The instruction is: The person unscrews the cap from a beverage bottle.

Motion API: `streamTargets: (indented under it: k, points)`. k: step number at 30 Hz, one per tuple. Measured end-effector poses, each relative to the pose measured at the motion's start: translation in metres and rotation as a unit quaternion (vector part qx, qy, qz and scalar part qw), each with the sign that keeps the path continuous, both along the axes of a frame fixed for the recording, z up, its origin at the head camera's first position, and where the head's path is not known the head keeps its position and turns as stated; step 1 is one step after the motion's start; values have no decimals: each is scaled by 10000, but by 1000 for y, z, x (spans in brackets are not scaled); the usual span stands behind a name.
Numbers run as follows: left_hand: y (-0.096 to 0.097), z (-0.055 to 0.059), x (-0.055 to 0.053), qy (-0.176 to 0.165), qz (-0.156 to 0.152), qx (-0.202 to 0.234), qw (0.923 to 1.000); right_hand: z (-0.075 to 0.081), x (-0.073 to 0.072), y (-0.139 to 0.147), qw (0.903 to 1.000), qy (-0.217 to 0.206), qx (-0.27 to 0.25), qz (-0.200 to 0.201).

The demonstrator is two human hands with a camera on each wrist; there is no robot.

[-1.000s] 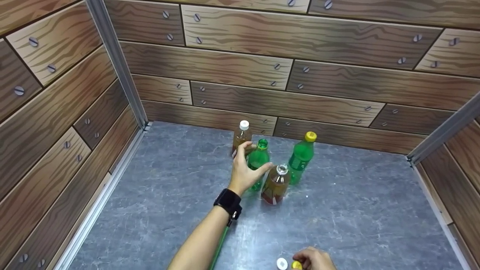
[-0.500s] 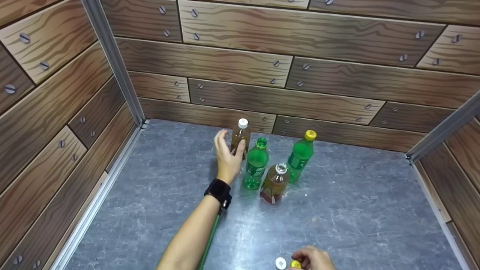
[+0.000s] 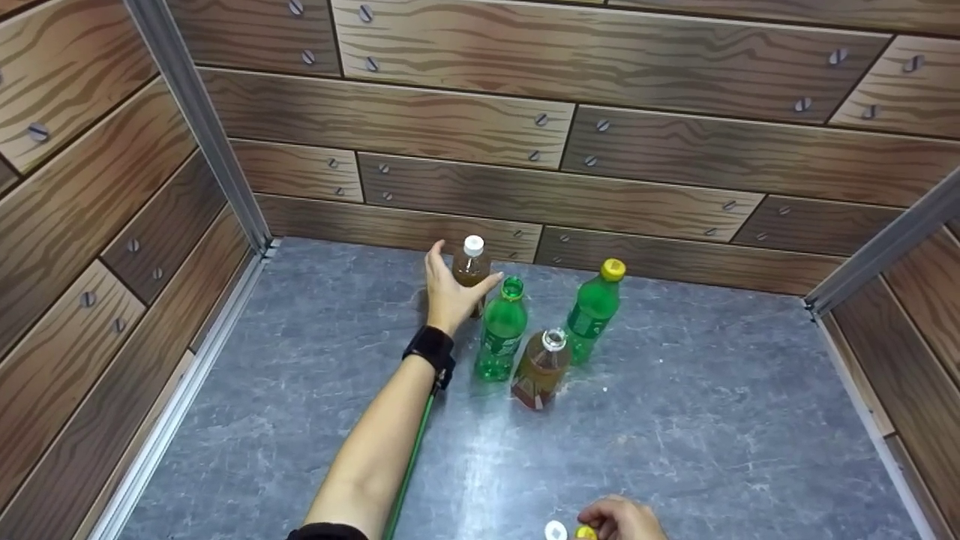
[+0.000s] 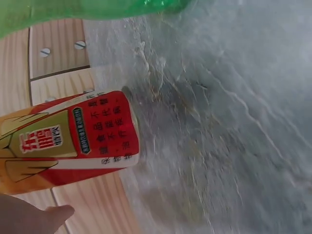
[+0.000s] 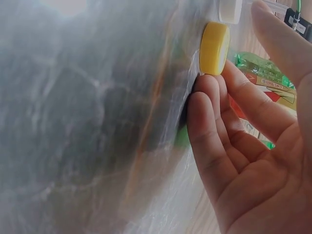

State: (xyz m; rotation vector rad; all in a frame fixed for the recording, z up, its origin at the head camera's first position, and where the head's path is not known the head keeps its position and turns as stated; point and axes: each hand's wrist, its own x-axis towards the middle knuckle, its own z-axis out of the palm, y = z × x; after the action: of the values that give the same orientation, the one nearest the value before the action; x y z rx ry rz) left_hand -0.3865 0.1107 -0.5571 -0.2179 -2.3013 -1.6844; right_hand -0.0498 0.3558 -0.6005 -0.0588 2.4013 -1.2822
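At the back stands a brown drink bottle (image 3: 471, 264) with a white cap. My left hand (image 3: 450, 300) is spread about it, thumb on the right and fingers on the left. In the left wrist view the bottle's red and yellow label (image 4: 73, 139) shows, with a fingertip (image 4: 58, 214) beside it. An uncapped green bottle (image 3: 502, 337) stands just right of that hand. At the front edge of the head view, my right hand (image 3: 626, 519) rests by a loose yellow cap (image 5: 214, 48). Its fingertips are right at the cap, while the thumb (image 5: 280, 36) stands apart from it.
An uncapped brown bottle (image 3: 541, 371) and a green bottle with a yellow cap (image 3: 595, 307) stand close together to the right. A loose white cap (image 3: 555, 530) lies beside the yellow one. Wood-patterned walls (image 3: 450, 127) enclose the grey surface (image 3: 712, 420).
My left hand has moved from the uncapped green bottle leftward and back to the white-capped brown bottle. My right hand stays by the yellow cap.
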Motion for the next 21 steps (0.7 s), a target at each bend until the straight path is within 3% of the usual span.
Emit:
streamTargets:
  k: [6,12,17,21]
  points:
    - [1,0,-5,66,-102,40,9999,6,2,-7,9999,86,65,-39]
    - [-6,-2,-3,132,-145,-75,9998,7,1,-10,9999,17,96,-72]
    - [-21,-3,6,239,-127,-120,9996,7,-2,-12,9999,87,83,-22]
    - [-39,-2,21,288,-55,-182,9994,7,-3,-10,9999,109,79,49]
